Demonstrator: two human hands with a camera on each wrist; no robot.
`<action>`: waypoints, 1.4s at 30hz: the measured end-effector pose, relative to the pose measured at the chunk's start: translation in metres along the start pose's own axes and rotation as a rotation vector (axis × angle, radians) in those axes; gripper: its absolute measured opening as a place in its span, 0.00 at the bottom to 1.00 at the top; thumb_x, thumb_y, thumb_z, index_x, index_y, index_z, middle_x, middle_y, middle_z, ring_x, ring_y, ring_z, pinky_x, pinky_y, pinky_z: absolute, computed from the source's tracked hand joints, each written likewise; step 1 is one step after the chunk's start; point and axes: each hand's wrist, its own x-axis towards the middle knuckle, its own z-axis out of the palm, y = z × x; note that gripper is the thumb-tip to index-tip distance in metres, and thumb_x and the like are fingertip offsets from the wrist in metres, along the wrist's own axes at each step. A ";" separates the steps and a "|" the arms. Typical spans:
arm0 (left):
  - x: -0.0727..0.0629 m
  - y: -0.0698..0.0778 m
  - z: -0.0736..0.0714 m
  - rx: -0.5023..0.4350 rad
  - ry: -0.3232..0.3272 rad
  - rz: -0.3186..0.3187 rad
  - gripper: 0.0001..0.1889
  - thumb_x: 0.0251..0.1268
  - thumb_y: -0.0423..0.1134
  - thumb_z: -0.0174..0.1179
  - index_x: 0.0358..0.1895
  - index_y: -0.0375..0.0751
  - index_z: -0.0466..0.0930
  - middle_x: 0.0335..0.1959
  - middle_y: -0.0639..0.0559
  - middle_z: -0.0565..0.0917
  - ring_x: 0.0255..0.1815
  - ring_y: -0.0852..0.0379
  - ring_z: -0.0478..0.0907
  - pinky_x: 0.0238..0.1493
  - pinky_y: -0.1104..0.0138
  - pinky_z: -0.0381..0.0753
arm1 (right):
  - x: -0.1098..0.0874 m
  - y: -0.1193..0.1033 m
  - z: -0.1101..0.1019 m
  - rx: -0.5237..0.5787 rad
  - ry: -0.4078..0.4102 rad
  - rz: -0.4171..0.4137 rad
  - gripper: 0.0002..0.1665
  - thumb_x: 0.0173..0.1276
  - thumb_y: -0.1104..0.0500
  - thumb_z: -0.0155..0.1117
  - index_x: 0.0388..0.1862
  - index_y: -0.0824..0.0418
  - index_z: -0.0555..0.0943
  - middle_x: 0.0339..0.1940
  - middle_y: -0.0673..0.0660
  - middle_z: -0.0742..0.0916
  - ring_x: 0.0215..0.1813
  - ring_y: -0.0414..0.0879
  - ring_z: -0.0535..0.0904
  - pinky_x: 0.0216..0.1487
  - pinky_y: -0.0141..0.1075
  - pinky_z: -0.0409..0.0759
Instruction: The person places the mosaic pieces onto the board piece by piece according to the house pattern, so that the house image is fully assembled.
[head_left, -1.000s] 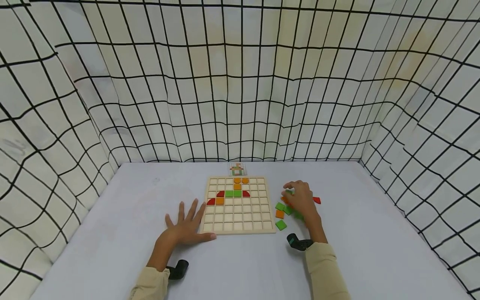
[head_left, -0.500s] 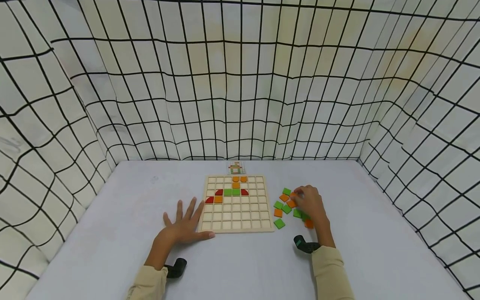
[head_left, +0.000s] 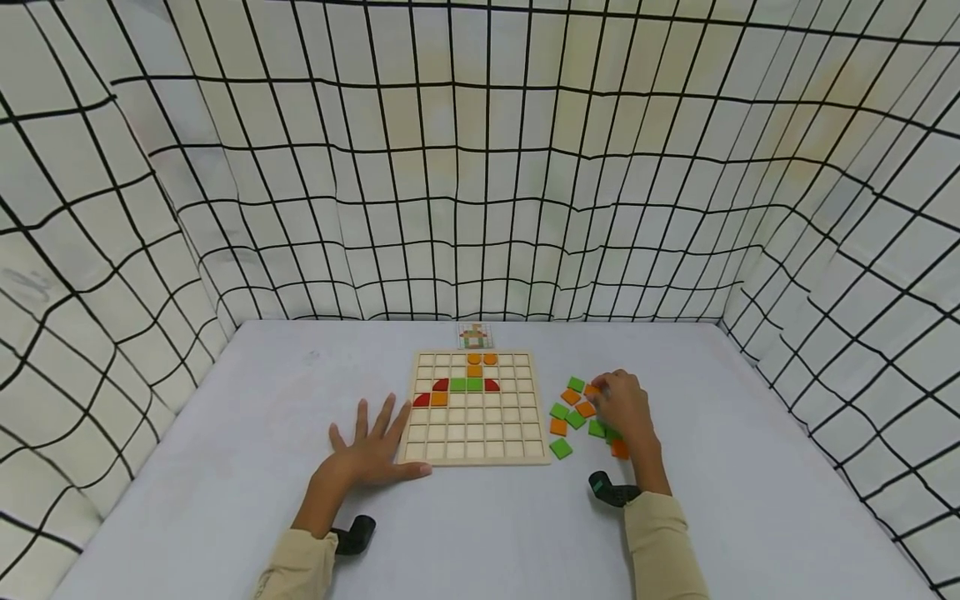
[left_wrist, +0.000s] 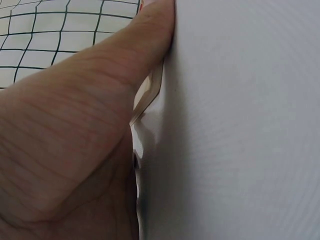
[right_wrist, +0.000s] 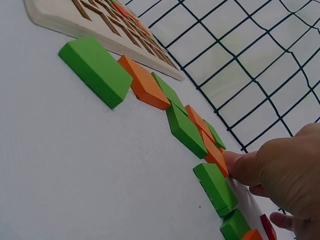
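Note:
My left hand (head_left: 367, 458) lies with its fingers spread at the left side of the wooden grid board (head_left: 498, 429), fingertips by its left edge and thumb near its front corner. Several orange, green and red tiles sit in the board's upper cells, among them a green square tile (head_left: 475, 384) and a red quarter-round tile (head_left: 422, 401). To the right of the board, my right hand (head_left: 624, 407) pinches an orange square tile (head_left: 591, 389) between thumb and fingers at the far side of the loose tiles. The palm partly hides that group.
Loose green tiles (head_left: 560, 448) and orange tiles (head_left: 558, 427) are scattered close to the board's right edge. A small picture card (head_left: 475, 336) lies behind the board. Black-lined white netting (head_left: 480, 208) encloses the table (head_left: 480, 533). In the right wrist view a red piece (right_wrist: 268, 226) shows beside the hand.
My right hand has drawn back slightly to the right over the loose tiles and come down with its fingertips at an orange tile. My left hand stays in place.

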 end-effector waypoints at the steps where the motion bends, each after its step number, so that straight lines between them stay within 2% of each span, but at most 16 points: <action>1: 0.000 0.000 0.001 0.003 0.001 0.000 0.60 0.50 0.73 0.61 0.79 0.44 0.43 0.80 0.37 0.35 0.77 0.26 0.24 0.60 0.23 0.26 | 0.000 0.000 0.000 -0.018 0.001 -0.003 0.16 0.67 0.53 0.67 0.46 0.64 0.84 0.46 0.64 0.83 0.52 0.60 0.76 0.49 0.55 0.77; 5: 0.000 -0.002 0.002 0.009 0.003 0.004 0.60 0.50 0.74 0.61 0.79 0.45 0.42 0.81 0.38 0.35 0.77 0.26 0.23 0.61 0.23 0.27 | 0.000 -0.001 0.001 -0.053 0.015 -0.013 0.17 0.69 0.53 0.65 0.47 0.65 0.82 0.45 0.63 0.83 0.54 0.60 0.75 0.54 0.57 0.73; 15: 0.002 -0.005 0.005 0.008 0.018 0.016 0.60 0.50 0.73 0.61 0.79 0.44 0.43 0.81 0.38 0.36 0.77 0.26 0.24 0.60 0.22 0.27 | 0.004 -0.005 0.007 0.043 0.059 -0.062 0.18 0.72 0.54 0.61 0.53 0.66 0.81 0.49 0.64 0.84 0.55 0.59 0.75 0.58 0.56 0.72; 19: 0.002 -0.005 0.004 0.007 0.013 0.012 0.60 0.50 0.73 0.61 0.79 0.44 0.43 0.81 0.38 0.36 0.77 0.26 0.24 0.61 0.23 0.27 | 0.005 -0.011 0.007 0.073 0.038 -0.086 0.19 0.72 0.54 0.61 0.54 0.66 0.81 0.52 0.65 0.83 0.58 0.61 0.73 0.58 0.57 0.72; 23: 0.002 -0.004 0.003 0.007 0.012 0.013 0.60 0.50 0.73 0.61 0.79 0.44 0.43 0.81 0.38 0.36 0.77 0.26 0.24 0.61 0.23 0.27 | 0.007 -0.018 0.010 0.117 0.015 -0.123 0.20 0.72 0.53 0.61 0.55 0.65 0.80 0.53 0.64 0.82 0.60 0.60 0.72 0.62 0.54 0.73; 32: 0.000 -0.001 0.001 0.009 0.008 0.010 0.59 0.51 0.72 0.61 0.79 0.44 0.43 0.80 0.37 0.36 0.77 0.26 0.24 0.61 0.23 0.28 | 0.008 -0.039 0.024 0.169 -0.015 -0.209 0.16 0.72 0.57 0.62 0.54 0.64 0.80 0.53 0.61 0.83 0.60 0.54 0.73 0.61 0.49 0.75; 42: 0.000 -0.001 -0.001 -0.003 -0.005 0.008 0.60 0.50 0.74 0.60 0.79 0.44 0.43 0.81 0.38 0.35 0.77 0.27 0.23 0.62 0.24 0.24 | 0.010 -0.067 0.039 0.155 -0.059 -0.284 0.19 0.72 0.50 0.60 0.55 0.61 0.80 0.56 0.62 0.81 0.62 0.55 0.72 0.62 0.50 0.75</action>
